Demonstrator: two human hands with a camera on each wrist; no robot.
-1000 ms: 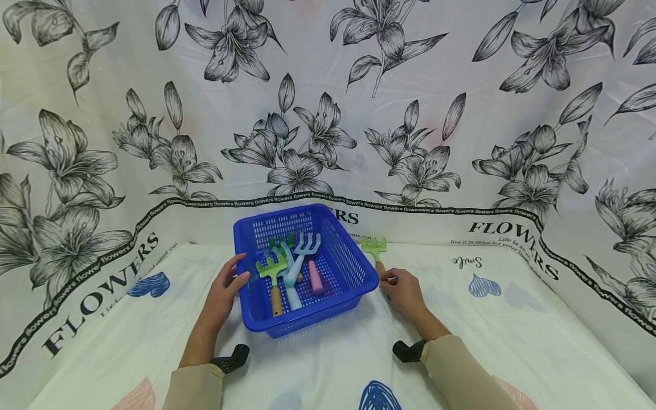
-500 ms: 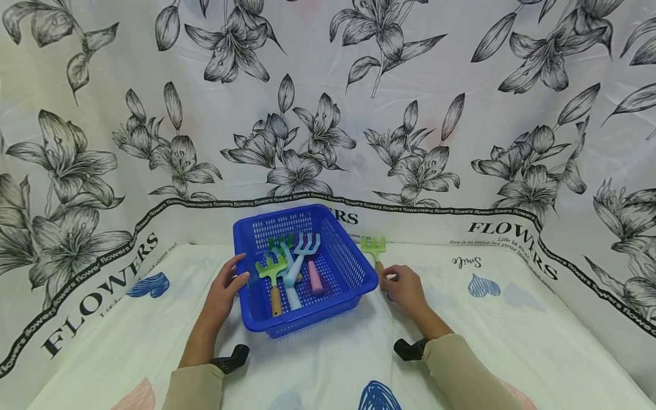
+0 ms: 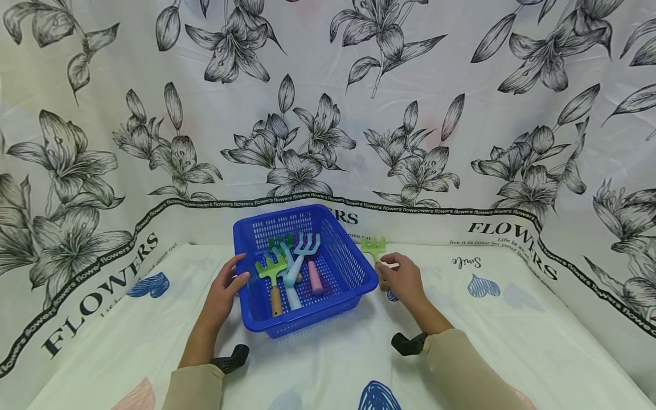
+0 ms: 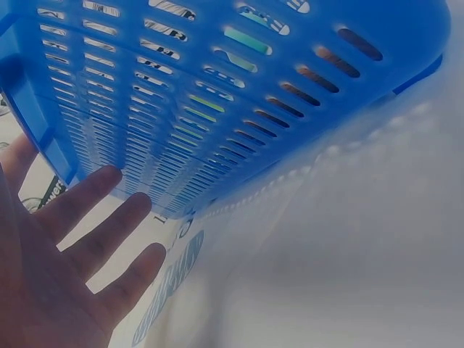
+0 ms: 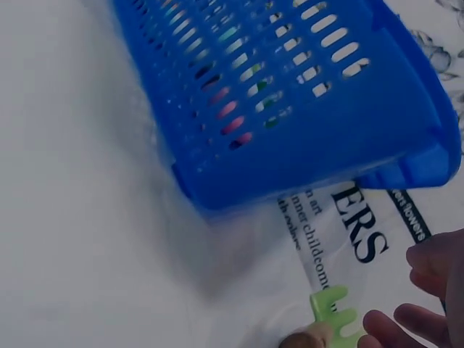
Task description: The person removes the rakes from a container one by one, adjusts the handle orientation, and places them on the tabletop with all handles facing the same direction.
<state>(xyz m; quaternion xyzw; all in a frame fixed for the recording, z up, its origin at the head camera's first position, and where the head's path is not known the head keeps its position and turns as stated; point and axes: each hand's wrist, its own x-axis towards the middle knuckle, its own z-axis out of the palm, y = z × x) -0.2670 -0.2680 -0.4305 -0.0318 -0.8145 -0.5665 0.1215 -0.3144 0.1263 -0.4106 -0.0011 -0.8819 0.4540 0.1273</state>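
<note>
A blue plastic basket point(image 3: 312, 310) with slotted walls stands mid-table, holding several small garden rakes. Among these are a green rake with a wooden handle point(image 3: 277, 299), a light blue one point(image 3: 297, 265) and a pink handle point(image 3: 315, 278). My left hand point(image 3: 222, 290) rests against the basket's left rim; the left wrist view shows its fingers point(image 4: 109, 228) spread and fairly straight. Outside the basket on the right lies another green rake point(image 3: 374, 247) with a wooden handle. Over that handle hovers my right hand point(image 3: 405, 279), its fingers point(image 5: 428, 326) loosely bent and apart from it in the right wrist view.
A white cloth with printed hearts point(image 3: 484, 286) covers the table point(image 3: 328, 364). Close behind the basket hangs a flower-printed curtain point(image 3: 328, 142). Both wrists carry black camera mounts point(image 3: 233, 360).
My right hand has risen slightly off the green rake's wooden handle, whose lower end now shows. The rake, the basket and my left hand stay where they were.
</note>
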